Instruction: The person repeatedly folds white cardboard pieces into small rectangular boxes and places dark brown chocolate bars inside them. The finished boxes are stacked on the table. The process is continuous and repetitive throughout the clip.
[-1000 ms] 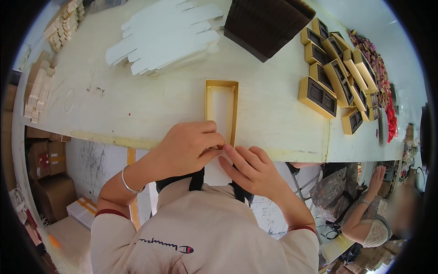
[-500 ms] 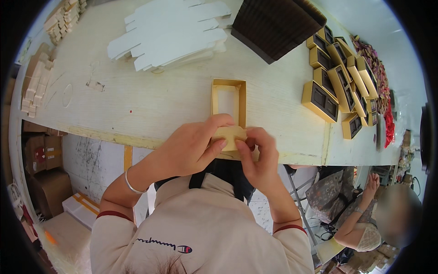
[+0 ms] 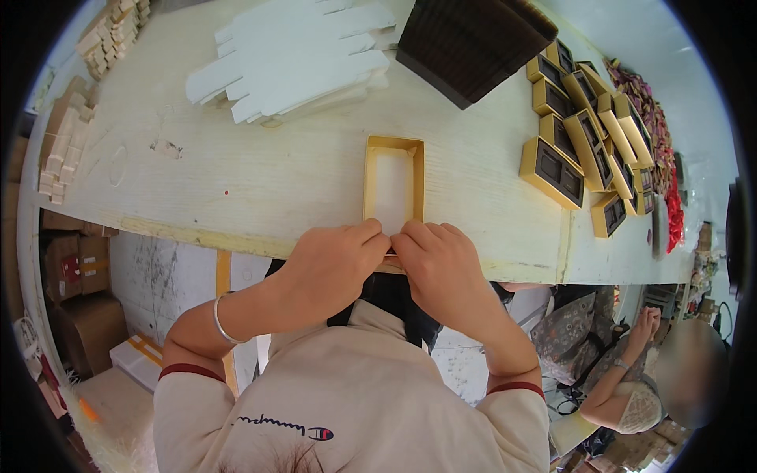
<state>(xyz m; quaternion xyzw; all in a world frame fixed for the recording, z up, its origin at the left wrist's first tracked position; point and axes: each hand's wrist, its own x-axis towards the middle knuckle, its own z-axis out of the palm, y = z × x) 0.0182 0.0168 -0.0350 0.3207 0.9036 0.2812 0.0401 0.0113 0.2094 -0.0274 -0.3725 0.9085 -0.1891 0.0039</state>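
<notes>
A gold cardboard box (image 3: 419, 177) lies open side up at the table's near edge, its long sides pointing away from me. Its inside bottom is whitish and its walls are gold. My left hand (image 3: 335, 260) and my right hand (image 3: 441, 264) meet at the near end of this box. Both have their fingers curled over the end wall, knuckles up and fingertips almost touching. The hands cover the end wall and whatever flap is there.
Flat white carton blanks (image 3: 292, 59) are piled at the far middle, beside a dark brown stack (image 3: 473, 47). Gold boxes with dark inserts (image 3: 560, 173) crowd the right side. Pale wooden-looking pieces (image 3: 63, 150) lie at the left edge. Another person's hand (image 3: 648, 322) shows at lower right.
The gold end flap that stood up between my fingers is now out of sight under my hands. Both hands have turned knuckles up, fingers curled over the box end.
</notes>
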